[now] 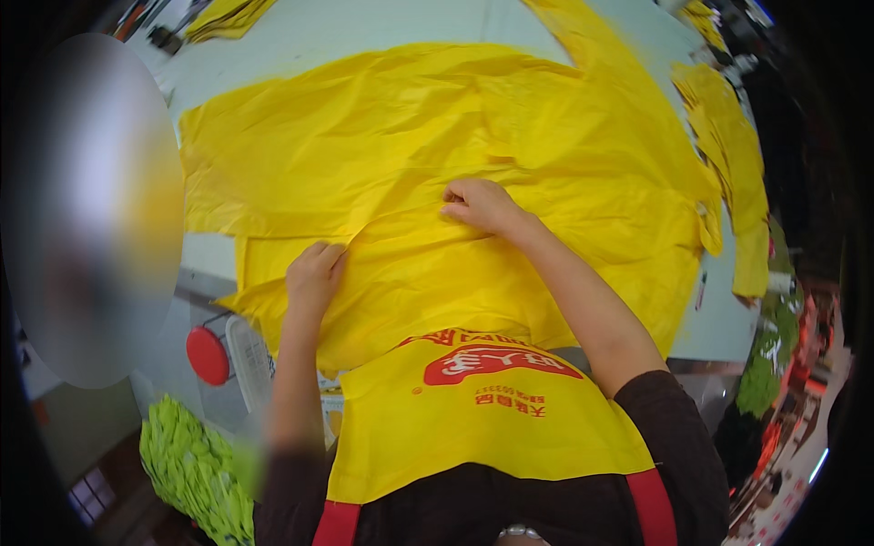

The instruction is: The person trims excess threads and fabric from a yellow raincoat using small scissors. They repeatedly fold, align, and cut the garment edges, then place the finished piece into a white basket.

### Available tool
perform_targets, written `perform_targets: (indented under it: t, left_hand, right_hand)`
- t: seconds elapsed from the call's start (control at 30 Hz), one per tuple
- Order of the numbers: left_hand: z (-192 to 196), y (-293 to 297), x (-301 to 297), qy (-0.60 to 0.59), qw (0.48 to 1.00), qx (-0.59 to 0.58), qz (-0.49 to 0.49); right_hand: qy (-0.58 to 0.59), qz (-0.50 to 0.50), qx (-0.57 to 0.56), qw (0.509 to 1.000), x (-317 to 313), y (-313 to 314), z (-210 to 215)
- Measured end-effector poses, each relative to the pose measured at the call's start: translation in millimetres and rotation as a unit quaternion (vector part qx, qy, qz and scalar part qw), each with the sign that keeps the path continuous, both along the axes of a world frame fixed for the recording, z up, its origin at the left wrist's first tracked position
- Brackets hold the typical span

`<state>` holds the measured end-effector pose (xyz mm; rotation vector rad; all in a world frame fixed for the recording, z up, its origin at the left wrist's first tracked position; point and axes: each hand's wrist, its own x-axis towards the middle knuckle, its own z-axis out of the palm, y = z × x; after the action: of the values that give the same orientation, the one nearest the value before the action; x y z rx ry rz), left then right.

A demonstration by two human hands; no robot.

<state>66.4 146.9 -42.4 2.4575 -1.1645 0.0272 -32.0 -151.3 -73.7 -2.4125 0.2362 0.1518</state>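
Note:
A large, wrinkled yellow garment [401,127] lies spread over the pale table [214,257], with a sleeve-like strip running off at the far right. Its near side hangs down toward my yellow apron [492,437], which has red straps and red print. My left hand [314,273] pinches a raised fold on the garment's near left part. Farther in, around the middle, my right hand [481,204] has its fingers curled closed on the same fold. The cloth between the two hands forms a slanting ridge. The fingertips of both hands are partly hidden.
Folded yellow cloth [228,18] lies at the far left, and a stack of yellow pieces [728,173] along the right edge. A pen [701,289] rests near that edge. Below left are a red stool [208,356], a white bin [248,364] and a bright green heap [187,464].

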Motion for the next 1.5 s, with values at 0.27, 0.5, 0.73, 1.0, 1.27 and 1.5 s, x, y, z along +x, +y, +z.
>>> perform_targets:
  t: [0.27, 0.5, 0.73, 1.0, 1.27, 1.5]
  left_hand:
    - [5, 9, -40, 0.011, 1.0, -0.004, -0.027]
    - [-9, 12, -45, 0.068, 0.997, -0.03, 0.018]
    - [-28, 11, -50, 0.03, 0.999, -0.018, 0.006]
    - [-51, 14, -58, -0.043, 0.998, -0.047, 0.006]
    - [-60, 12, -59, -0.065, 0.996, -0.055, 0.021]
    - [-25, 23, -68, 0.074, 0.997, 0.018, -0.015]
  right_hand:
    - [0.064, -0.162, 0.142, 0.974, -101, -103, 22]
    - [0.021, -0.15, 0.133, 0.98, -100, -119, 3]
    - [0.103, -0.11, 0.02, 0.988, -81, -129, 5]
    - [0.185, -0.053, -0.012, 0.981, -61, -135, 7]
    - [0.192, -0.069, -0.002, 0.979, -66, -145, -6]
    - [-0.05, -0.578, -0.331, 0.744, -255, -143, 33]
